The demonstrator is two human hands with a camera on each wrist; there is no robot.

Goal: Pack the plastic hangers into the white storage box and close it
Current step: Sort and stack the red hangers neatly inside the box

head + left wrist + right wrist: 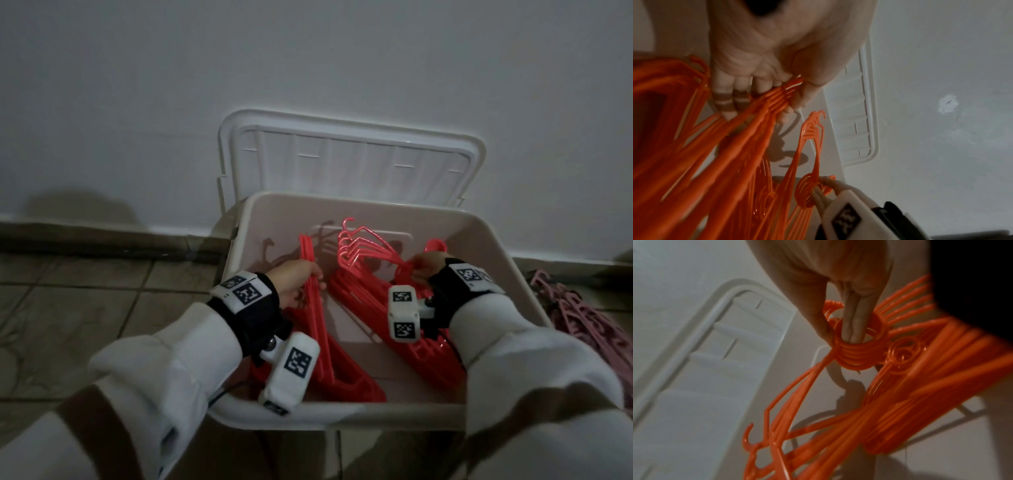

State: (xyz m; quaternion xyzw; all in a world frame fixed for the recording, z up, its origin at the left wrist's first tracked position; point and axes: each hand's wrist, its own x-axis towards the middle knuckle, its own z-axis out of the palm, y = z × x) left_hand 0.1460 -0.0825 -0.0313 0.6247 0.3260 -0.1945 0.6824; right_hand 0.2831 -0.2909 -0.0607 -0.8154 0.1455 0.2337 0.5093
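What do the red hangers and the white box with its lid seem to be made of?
The red hangers look like moulded plastic with a glossy finish: thin, uniform rods and rings that catch highlights. The white box seems to be smooth, matte plastic, with rounded corners and a rolled rim. Its lid, leaning open against the wall, looks the same, with moulded ribs on its inner side.

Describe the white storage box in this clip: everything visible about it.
The white storage box is a rectangular tub of smooth, matte plastic with rounded corners and a rolled rim. It sits open on the tiled floor close to the wall. Its ribbed lid stands upright behind it against the wall. Two bundles of red hangers lie inside. The left hand grips one bundle; the right hand has fingers hooked through the other's ringed ends. Both forearms cross the near rim.
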